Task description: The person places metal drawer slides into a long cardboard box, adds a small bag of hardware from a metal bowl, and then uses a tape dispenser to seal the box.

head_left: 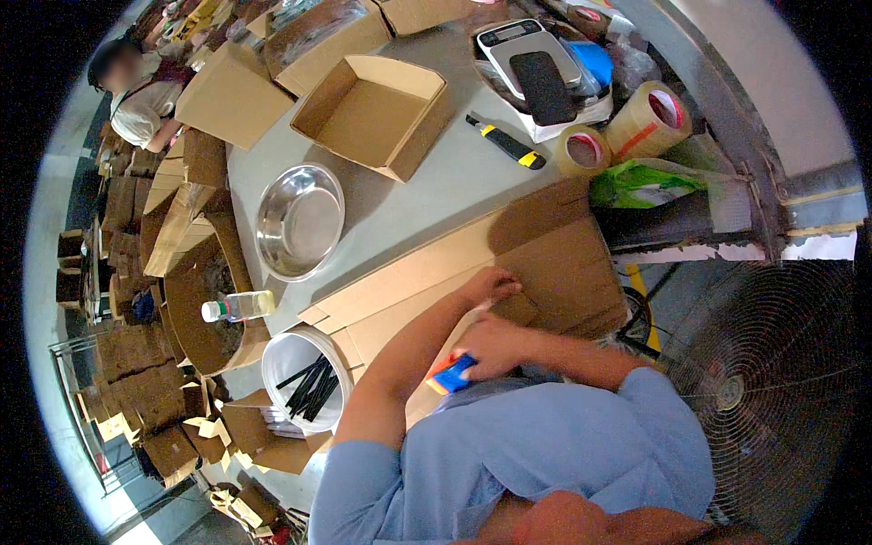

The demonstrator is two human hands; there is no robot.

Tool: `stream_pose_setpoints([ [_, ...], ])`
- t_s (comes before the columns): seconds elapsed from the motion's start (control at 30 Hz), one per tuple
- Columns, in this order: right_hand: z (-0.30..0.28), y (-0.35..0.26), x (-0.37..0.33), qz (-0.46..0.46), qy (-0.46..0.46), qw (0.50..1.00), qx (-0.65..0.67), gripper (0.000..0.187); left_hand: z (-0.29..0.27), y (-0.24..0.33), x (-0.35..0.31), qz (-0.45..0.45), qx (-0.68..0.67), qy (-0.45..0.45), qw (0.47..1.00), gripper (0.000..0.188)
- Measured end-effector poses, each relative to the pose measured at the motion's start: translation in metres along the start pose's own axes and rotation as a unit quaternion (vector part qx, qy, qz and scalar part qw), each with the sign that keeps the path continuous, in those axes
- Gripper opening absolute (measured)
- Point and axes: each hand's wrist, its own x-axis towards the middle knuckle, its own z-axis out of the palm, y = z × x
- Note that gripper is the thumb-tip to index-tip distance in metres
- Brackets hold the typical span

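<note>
The right hand (495, 350) covers most of a blue tool (452, 374); only a blue-and-orange end shows, so its kind cannot be told. The left hand (489, 284) hides its own fingertips against the flat cardboard (545, 263). At 12 o'clock a box (413, 11) and a tape roll (586, 14) are cut by the dark rim. At 10 o'clock another person (136, 91) is partly hidden behind cardboard (the face is blurred). At 7 o'clock the bucket (304, 368) holds dark sticks (312, 386), too small to identify.
</note>
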Motion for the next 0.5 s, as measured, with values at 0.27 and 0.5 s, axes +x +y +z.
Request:
stream_pose_setpoints([
  [0.27,-0.137,0.100,-0.129,0.223,0.128,0.963,-0.077,0.051,-0.002,0.004,-0.002,0.047,0.032,0.048,0.997,0.033],
  [0.5,-0.129,0.144,-0.103,0.284,0.051,0.935,-0.208,0.056,0.006,0.016,-0.007,0.016,0.016,0.103,0.994,0.031],
])
